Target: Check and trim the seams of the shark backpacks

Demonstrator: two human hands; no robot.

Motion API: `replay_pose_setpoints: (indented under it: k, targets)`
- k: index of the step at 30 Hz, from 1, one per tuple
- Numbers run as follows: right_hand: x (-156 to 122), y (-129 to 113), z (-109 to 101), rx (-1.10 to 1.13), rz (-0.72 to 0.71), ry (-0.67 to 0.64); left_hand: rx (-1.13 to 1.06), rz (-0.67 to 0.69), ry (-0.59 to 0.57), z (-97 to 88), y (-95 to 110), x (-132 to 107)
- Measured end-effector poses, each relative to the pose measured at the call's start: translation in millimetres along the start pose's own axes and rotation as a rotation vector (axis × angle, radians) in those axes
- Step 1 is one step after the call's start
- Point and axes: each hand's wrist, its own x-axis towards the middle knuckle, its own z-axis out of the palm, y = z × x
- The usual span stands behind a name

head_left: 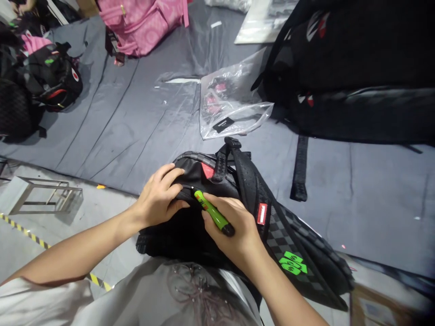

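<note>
A black backpack (282, 235) with a checkered panel, green patches and a red tag lies at the near edge of a grey table (142, 122). My left hand (159, 197) rests on its top with the fingers curled, pinching a fold of the black fabric. My right hand (234, 228) is closed around a green lighter-like tool (212, 213), whose tip points at the fabric beside my left fingers. The backpack's straps (234, 163) stand up just beyond my hands.
A clear plastic bag (231, 102) with small pink items lies behind the backpack. Large black bags (356, 68) fill the right back, a pink backpack (142, 22) and dark bags (44, 77) the left back. A metal frame (44, 194) stands on the floor at left.
</note>
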Motion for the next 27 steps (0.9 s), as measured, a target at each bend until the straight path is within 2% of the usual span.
replay_pose_setpoints:
  k: [8, 13, 18, 23, 27]
  targets:
    - [-2.2, -1.0, -7.5, 0.041, 0.014, -0.015, -0.019, 0.038, 0.060, 3.5, -5.0, -2.4]
    - [4.9, -7.7, -12.8, 0.013, 0.055, -0.070, -0.024, 0.006, 0.041, 3.4, -1.8, -4.7]
    - [19.7, -14.4, -2.0, -0.044, 0.094, -0.123, -0.011, -0.019, 0.013, 1.3, -0.3, -5.0]
    - [34.3, -20.5, 7.7, -0.005, 0.208, -0.203, -0.003, -0.022, 0.002, 2.4, -2.9, -7.6]
    - [37.9, -25.0, 8.2, 0.002, 0.255, -0.183, -0.013, -0.032, 0.007, 7.3, -6.1, -9.8]
